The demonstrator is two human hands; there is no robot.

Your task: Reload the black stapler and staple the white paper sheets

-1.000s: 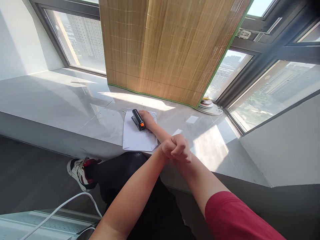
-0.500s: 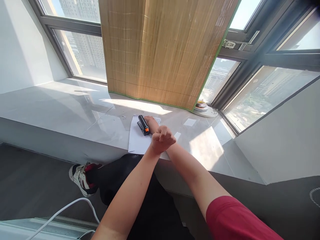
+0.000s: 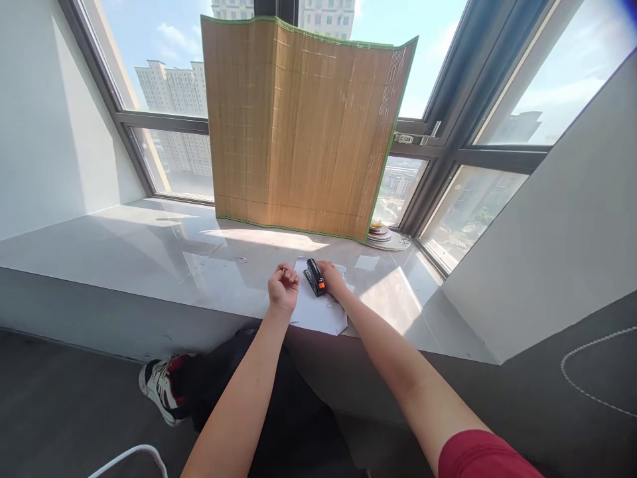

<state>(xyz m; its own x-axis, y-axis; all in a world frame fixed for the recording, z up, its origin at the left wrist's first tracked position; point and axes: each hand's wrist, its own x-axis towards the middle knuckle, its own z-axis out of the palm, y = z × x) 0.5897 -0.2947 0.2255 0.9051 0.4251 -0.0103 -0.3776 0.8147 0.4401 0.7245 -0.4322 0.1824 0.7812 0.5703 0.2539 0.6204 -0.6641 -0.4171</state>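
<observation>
A black stapler (image 3: 315, 277) with an orange patch at its near end rests on white paper (image 3: 318, 313) at the front of the sill. My right hand (image 3: 329, 273) is at the stapler's right side, its fingers closed against it and partly hidden behind it. To the left of the stapler, apart from it, my left hand (image 3: 283, 287) is raised at the paper's left edge. Its palm faces up and the fingers are curled in; anything inside them is too small to make out.
A bamboo mat (image 3: 303, 133) with green edging stands against the window behind the sill (image 3: 124, 245). A stack of plates or discs (image 3: 381, 232) sits at its right. A small pale sheet (image 3: 367, 263) lies right of my hands. A shoe (image 3: 162, 392) shows below.
My left hand has moved left, off its place crossed over my right forearm, and turned palm up. My right hand stays at the stapler. The view has tilted upward.
</observation>
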